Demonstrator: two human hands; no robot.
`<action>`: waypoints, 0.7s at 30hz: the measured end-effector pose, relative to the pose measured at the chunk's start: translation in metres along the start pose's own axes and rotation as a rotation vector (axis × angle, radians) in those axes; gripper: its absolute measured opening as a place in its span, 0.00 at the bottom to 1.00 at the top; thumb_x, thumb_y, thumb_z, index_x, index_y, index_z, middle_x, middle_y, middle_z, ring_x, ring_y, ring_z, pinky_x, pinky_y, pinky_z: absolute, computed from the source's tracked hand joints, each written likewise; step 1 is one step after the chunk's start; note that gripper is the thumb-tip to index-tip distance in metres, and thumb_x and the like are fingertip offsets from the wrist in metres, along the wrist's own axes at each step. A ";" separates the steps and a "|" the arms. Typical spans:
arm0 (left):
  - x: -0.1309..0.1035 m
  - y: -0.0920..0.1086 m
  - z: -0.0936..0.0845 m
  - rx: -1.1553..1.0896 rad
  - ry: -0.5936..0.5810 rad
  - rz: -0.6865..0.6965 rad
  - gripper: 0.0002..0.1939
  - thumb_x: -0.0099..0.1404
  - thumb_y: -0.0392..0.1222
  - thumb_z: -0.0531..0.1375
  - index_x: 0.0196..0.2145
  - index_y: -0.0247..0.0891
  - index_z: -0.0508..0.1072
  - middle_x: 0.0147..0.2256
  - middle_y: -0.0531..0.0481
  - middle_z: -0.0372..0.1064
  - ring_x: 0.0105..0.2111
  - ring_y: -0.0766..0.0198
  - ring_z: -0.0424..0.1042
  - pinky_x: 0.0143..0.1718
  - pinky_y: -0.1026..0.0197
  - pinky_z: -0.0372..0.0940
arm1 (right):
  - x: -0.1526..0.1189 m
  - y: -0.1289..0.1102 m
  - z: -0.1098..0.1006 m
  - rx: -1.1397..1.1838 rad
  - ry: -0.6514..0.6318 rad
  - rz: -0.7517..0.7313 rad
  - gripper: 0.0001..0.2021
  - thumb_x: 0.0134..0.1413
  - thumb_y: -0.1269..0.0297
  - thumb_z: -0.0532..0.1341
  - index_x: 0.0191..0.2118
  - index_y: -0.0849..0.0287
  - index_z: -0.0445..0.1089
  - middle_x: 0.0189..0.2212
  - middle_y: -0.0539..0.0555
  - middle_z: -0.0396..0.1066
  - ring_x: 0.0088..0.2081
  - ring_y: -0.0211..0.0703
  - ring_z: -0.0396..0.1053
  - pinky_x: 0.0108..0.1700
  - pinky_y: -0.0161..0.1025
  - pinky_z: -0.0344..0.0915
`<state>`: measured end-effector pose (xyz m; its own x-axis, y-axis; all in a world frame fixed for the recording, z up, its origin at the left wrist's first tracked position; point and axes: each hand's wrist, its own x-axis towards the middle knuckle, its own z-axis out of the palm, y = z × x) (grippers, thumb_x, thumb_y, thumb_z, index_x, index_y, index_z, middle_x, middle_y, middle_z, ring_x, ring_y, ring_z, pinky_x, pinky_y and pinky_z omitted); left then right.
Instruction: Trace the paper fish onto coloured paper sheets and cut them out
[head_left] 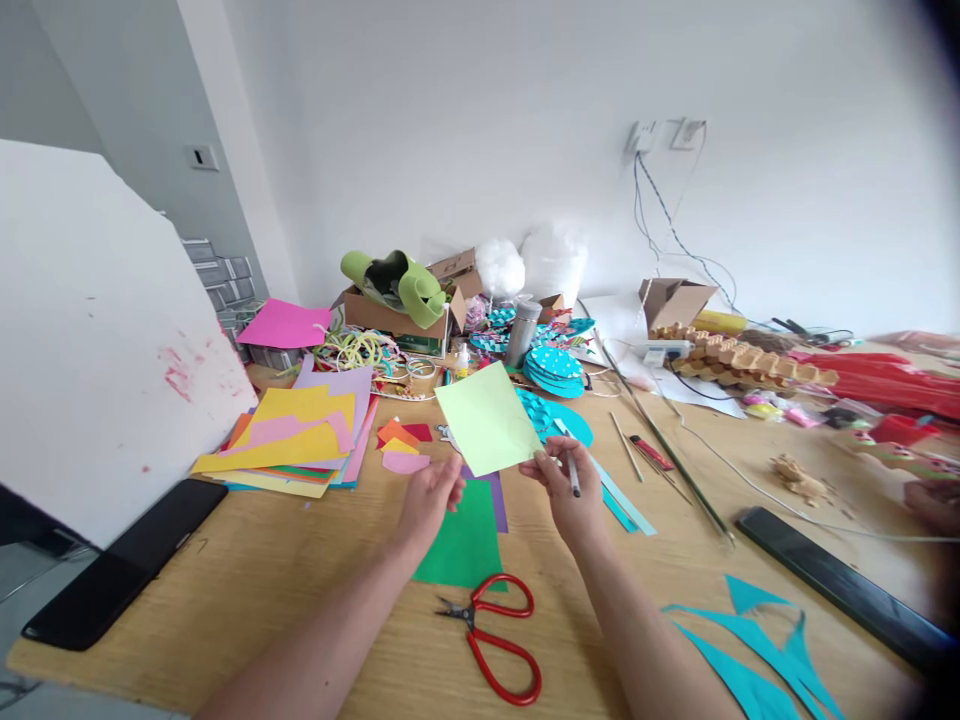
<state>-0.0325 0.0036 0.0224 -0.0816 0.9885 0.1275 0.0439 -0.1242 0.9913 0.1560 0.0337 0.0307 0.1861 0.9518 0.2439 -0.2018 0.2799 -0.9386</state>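
A pale green sheet of paper [491,420] is tilted up above the table, its lower right corner pinched in my right hand [566,488]. The same hand also holds a pen [573,474] between its fingers. My left hand [433,492] is by the sheet's lower left edge, its fingers loosely curled and a little apart; whether it touches the paper is hard to see. Below lie a dark green sheet [461,540] and a purple sheet [500,505]. Red-handled scissors [499,635] rest between my forearms, near the table's front.
Coloured paper [300,430] is stacked at left, beside small orange and red scraps [401,435]. Blue offcuts [757,640] and a black phone-like slab [840,580] lie at right. A grey bottle [523,335] stands at the back. Another person's hand [930,500] shows at the right edge.
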 end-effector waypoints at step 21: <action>0.036 -0.032 -0.026 -0.391 0.391 -0.019 0.15 0.53 0.47 0.65 0.36 0.35 0.75 0.37 0.43 0.76 0.32 0.54 0.75 0.28 0.56 0.71 | -0.009 -0.041 -0.020 -1.735 -0.686 -0.021 0.19 0.51 0.80 0.53 0.49 0.62 0.66 0.42 0.63 0.73 0.43 0.48 0.71 0.37 0.36 0.59</action>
<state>-0.0627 0.0405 -0.0037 -0.4455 0.8944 0.0390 -0.3279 -0.2035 0.9225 0.1816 0.0108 0.0617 -0.2848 0.9518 -0.1139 0.9579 0.2871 0.0038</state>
